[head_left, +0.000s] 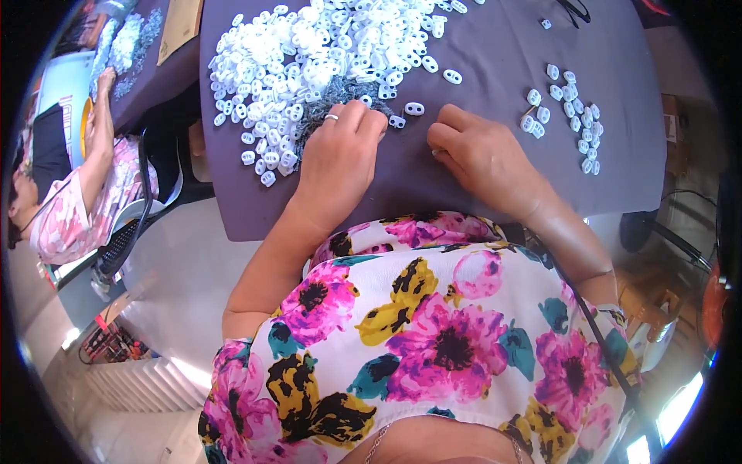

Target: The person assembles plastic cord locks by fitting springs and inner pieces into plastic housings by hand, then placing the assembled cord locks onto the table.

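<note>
A large heap of small white oval plastic pieces with two holes (pixel 270 58) spreads over the far left of the table. In front of it lies a tangled mound of small grey parts (pixel 340 91), too fine to make out. My left hand (pixel 340 155) rests against this mound, its fingers curled closed. To the right, my right hand (pixel 483 158) is low over the cloth with thumb and fingers pinched together. What either hand holds is hidden. Between and beyond them lie a loose white two-hole piece (pixel 414 109) and another white piece (pixel 396 121) close to my left fingers.
A purple-grey cloth (pixel 495 69) covers the table. Several white pieces (pixel 576 108) lie in a loose group at the right. A black thin object (pixel 576 11) sits at the far edge. At left, another person's hand (pixel 107 77) reaches onto a second table holding a brown envelope (pixel 180 29).
</note>
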`<state>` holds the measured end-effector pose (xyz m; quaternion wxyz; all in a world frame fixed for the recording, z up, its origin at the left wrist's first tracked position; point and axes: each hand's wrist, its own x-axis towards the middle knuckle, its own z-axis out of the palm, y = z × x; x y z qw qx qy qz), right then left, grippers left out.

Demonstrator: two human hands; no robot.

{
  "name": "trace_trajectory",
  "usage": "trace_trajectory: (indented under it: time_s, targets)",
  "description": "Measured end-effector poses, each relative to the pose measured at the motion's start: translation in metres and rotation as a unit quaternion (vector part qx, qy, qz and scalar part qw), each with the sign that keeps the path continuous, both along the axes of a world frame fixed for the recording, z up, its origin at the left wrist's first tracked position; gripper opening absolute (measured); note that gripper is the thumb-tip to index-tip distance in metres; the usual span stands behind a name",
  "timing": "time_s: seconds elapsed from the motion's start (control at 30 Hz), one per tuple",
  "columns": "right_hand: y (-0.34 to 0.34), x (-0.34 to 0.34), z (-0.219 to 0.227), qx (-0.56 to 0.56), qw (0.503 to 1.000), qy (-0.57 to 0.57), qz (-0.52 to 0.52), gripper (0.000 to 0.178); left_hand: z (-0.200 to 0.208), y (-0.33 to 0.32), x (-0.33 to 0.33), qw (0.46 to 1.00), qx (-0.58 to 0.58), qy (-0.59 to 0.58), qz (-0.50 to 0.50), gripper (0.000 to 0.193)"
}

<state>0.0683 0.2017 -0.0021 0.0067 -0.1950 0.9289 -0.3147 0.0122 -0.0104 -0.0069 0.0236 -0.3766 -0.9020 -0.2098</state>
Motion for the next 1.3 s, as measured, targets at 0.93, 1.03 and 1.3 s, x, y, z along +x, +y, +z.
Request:
trace_trajectory:
  time_s: [0.93, 1.03, 1.3]
  targets:
    - [-0.012, -0.023, -0.009, -0.587, 0.751, -0.298, -0.058, 0.014, 0.011, 0.012, 0.008, 0.831, 0.377, -0.399, 0.088, 0.021]
    - [-0.011, -0.022, -0.015, -0.592, 0.751, -0.289, -0.047, 0.014, 0.012, 0.013, 0.010, 0.856, 0.356, -0.367, 0.085, 0.022]
    - [-0.011, -0.020, -0.018, -0.593, 0.749, -0.293, -0.044, 0.015, 0.009, 0.013, 0.009, 0.875, 0.339, -0.336, 0.079, 0.023]
